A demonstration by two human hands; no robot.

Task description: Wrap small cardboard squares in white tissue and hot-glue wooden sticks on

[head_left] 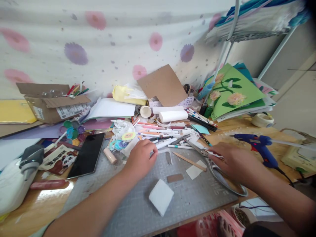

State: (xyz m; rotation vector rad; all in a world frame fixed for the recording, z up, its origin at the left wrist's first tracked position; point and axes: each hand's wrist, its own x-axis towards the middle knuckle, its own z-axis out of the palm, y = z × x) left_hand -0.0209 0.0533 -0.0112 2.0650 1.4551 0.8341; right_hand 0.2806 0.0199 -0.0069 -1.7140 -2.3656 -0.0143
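My right hand [229, 161] is closed over a pair of metal scissors [214, 171] at the right of the grey cutting mat [192, 200]. Their blades point up and to the left, toward a pile of pens. Left of centre, my left hand [142, 158] has its fingers curled together above the mat; whatever they hold, if anything, is hidden. A thin curved white strip [168, 152] lies just beside its fingertips. Below the hands sit a white foam square [161, 197] and a small brown cardboard piece [175, 178]. A wooden stick [189, 161] rests partly on a white paper scrap [196, 169].
A blue glue gun [259, 144] lies at the right. Several markers [163, 133] crowd the mat's far edge. At the left are a black phone [87, 154], a white glue bottle [14, 184] and a cardboard box [54, 105]. Green floral artwork [232, 92] leans at back right.
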